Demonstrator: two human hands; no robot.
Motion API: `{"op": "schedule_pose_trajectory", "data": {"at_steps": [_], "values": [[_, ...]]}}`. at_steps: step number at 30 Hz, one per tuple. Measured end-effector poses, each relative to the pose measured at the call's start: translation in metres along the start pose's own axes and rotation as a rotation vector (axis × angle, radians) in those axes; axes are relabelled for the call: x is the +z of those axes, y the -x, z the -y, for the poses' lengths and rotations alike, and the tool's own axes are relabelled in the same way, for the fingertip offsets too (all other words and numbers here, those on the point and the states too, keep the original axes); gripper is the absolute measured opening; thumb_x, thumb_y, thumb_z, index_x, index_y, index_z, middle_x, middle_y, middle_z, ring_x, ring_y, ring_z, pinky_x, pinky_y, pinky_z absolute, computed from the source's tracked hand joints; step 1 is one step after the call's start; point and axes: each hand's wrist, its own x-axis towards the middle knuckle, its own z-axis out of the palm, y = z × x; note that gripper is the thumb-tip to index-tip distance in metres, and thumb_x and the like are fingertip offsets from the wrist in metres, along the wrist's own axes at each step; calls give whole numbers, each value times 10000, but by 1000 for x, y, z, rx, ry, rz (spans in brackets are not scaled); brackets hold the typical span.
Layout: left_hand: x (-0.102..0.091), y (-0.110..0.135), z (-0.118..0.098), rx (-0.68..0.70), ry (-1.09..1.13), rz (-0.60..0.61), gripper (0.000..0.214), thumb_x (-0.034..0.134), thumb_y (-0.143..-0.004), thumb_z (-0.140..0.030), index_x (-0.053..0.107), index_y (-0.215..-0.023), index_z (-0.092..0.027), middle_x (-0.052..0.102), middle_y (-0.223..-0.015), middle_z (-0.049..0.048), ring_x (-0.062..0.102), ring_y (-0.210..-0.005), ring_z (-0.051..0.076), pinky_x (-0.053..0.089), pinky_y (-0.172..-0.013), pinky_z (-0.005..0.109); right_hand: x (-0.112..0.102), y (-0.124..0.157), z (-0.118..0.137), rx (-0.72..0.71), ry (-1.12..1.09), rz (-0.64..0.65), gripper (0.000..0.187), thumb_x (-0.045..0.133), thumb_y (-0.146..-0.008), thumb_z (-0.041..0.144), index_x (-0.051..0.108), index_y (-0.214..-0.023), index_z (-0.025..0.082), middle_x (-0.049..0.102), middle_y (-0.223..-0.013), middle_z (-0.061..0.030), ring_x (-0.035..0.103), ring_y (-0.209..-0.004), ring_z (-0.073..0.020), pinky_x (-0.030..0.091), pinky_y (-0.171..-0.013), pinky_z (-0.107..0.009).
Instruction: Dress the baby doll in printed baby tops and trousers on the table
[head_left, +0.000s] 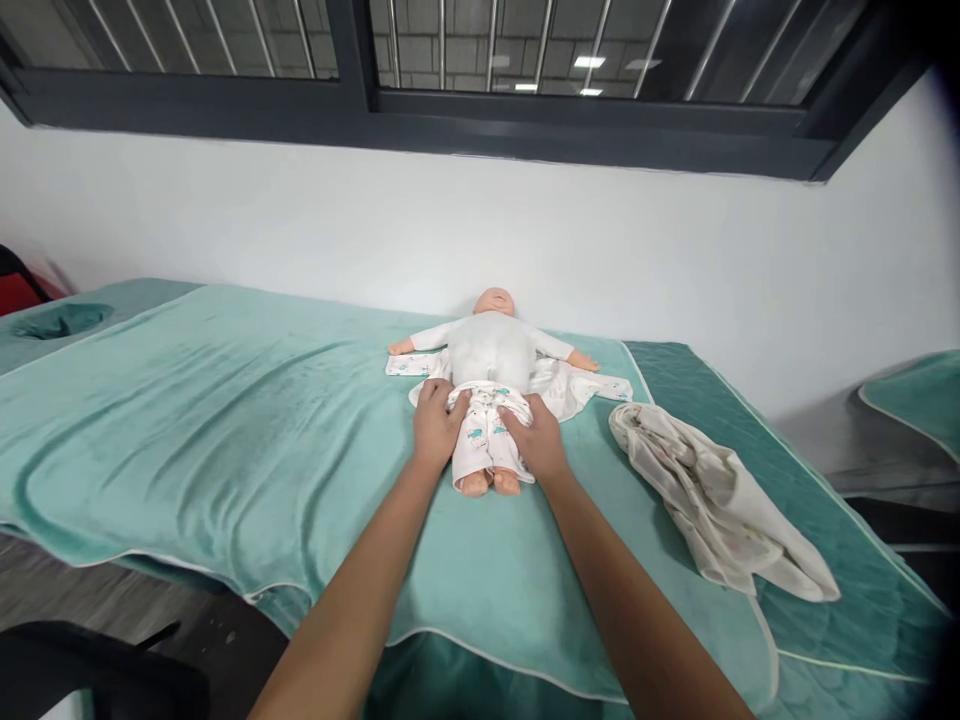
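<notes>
A baby doll (491,350) with a white cloth body lies on its back on the teal sheet, arms spread and feet toward me. White printed baby pants (484,445) cover its legs up to the waist. My left hand (437,425) grips the waistband on one side, thumb over the cloth. On the other side my right hand (538,438) holds the waistband the same way. A printed baby shirt (566,385) lies spread open beneath the doll, its sleeves out to both sides. The fingertips of both hands are partly hidden by the cloth.
The teal sheet (225,400) covers a padded bed against a white wall, under a dark window frame (570,125). A crumpled cream cloth (712,500) lies to the right. A black object (97,670) stands at the lower left, and a face hole (64,320) shows at the far left.
</notes>
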Motion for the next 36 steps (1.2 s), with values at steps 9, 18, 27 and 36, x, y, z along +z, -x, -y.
{"op": "schedule_pose_trajectory", "data": {"at_steps": [9, 18, 27, 36], "values": [[-24, 54, -16, -29, 3, 78, 183, 507, -923, -319, 622, -838, -205, 584, -1048, 75, 560, -1026, 217, 468, -897, 362, -3, 1, -1, 5, -20, 14, 211, 610, -783, 422, 561, -826, 220, 600, -765, 31, 560, -765, -178, 440, -722, -285], [-21, 52, -14, 4, -36, 79, 217, 517, -932, -407, 582, -925, -199, 570, -1061, 74, 551, -1013, 213, 453, -900, 357, -7, 8, 7, 58, -22, -5, 213, 610, -779, 421, 584, -807, 212, 615, -740, 24, 554, -738, -178, 430, -694, -281], [-21, 52, -9, -3, -30, 78, 144, 512, -920, -326, 583, -931, -201, 573, -1053, 68, 549, -1018, 211, 448, -915, 353, -32, 80, 19, 59, -142, 202, 436, 688, -777, 459, 561, -1112, 209, 634, -1005, -37, 587, -888, -215, 490, -776, -328], [-24, 51, -12, -64, 49, 58, 108, 556, -873, -281, 627, -881, -200, 582, -1067, 71, 563, -1037, 205, 464, -932, 347, -27, 90, 12, -167, 86, 202, 624, 751, -716, 386, 463, -1241, 212, 552, -1176, -117, 532, -1128, -319, 446, -971, -497]]}}
